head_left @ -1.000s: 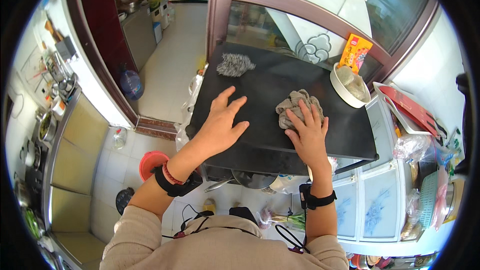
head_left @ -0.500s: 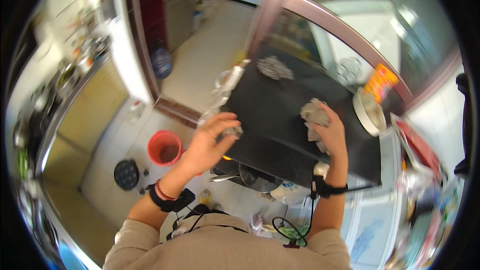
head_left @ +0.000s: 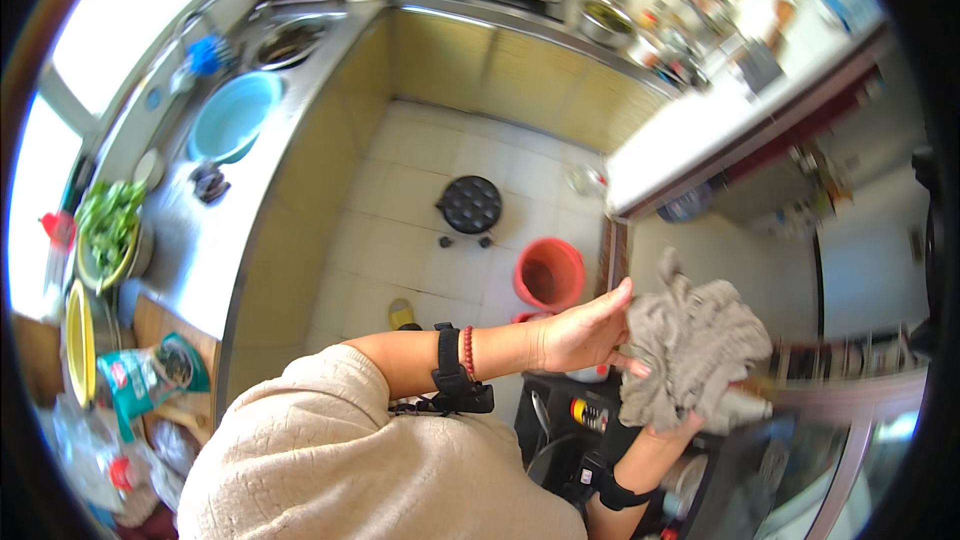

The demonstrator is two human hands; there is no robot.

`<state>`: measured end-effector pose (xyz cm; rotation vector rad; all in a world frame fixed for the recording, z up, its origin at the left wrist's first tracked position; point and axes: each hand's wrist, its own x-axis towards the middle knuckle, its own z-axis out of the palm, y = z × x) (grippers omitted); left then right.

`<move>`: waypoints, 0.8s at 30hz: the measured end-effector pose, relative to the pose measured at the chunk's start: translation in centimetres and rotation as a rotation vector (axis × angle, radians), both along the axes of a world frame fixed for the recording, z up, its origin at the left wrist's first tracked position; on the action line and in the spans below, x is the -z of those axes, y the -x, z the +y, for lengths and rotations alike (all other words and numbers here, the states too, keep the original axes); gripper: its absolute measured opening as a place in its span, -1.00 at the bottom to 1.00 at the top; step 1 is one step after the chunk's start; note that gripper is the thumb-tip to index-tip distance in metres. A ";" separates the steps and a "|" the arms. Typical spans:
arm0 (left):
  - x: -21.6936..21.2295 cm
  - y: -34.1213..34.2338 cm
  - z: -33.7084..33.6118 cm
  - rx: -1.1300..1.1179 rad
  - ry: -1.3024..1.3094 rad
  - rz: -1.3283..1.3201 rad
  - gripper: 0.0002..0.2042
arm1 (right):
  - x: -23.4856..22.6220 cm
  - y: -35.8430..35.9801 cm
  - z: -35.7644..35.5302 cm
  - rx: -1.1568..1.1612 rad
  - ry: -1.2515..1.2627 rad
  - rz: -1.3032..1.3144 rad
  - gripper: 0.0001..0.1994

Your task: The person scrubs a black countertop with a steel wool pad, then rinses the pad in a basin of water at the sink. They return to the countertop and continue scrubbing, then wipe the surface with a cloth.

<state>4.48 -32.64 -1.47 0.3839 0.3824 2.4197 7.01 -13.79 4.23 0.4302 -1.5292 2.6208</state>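
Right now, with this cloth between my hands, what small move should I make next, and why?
I'd probably gather the cloth's loose folds into a tighter bundle: it looks crumpled and spread out, with your left hand at its left side and your right hand at its lower edge in view, so bunching could give better control.

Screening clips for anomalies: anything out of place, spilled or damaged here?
Mildly odd: a clear plastic-looking item sits on the floor by the white wall, where it looks stray; blur hides what it is. No clear spill or damage shows. The crumpled cloth in the right hand looks ordinary.
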 end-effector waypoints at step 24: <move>8.4 -3.7 -61.8 -1.663 -0.169 -0.773 -0.69 | 7.4 20.8 -78.2 -1.370 -0.543 -0.163 -0.67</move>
